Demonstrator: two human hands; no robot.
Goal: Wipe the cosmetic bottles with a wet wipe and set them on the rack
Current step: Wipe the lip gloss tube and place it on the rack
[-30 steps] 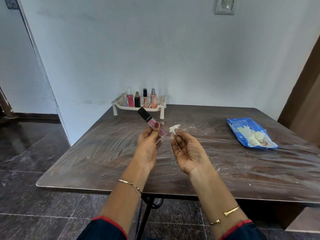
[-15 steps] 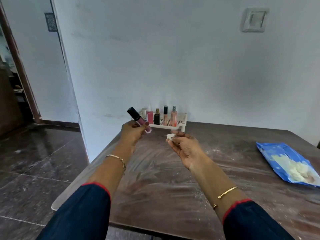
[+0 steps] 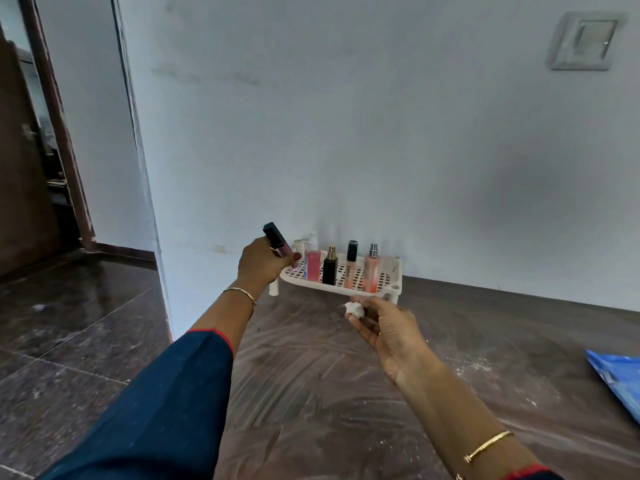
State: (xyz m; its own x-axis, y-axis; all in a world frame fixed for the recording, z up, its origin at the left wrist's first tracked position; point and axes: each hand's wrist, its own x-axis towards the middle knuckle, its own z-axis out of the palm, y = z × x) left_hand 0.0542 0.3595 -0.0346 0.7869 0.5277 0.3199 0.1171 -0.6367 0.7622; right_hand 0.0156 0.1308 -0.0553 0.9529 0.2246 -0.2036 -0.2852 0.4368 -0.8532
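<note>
My left hand (image 3: 263, 263) grips a pink lip gloss tube with a black cap (image 3: 277, 241), tilted, right at the left end of the white slotted rack (image 3: 388, 289). Several bottles stand on the rack: a pink bottle (image 3: 312, 265), a black bottle with a gold neck (image 3: 330, 270), a peach tube with a black cap (image 3: 350, 263) and a peach spray bottle (image 3: 371, 270). My right hand (image 3: 384, 329) pinches a small crumpled white wipe (image 3: 355, 309) just in front of the rack.
The rack stands at the back of a dark brown table (image 3: 311, 393) against a pale wall. A blue wet wipe pack (image 3: 620, 379) lies at the right edge. The table's left edge drops to a dark tiled floor (image 3: 69, 323).
My left hand has carried the lip gloss tube forward to the rack's left end. My right hand with the wipe followed forward. The view has come closer to the rack.
</note>
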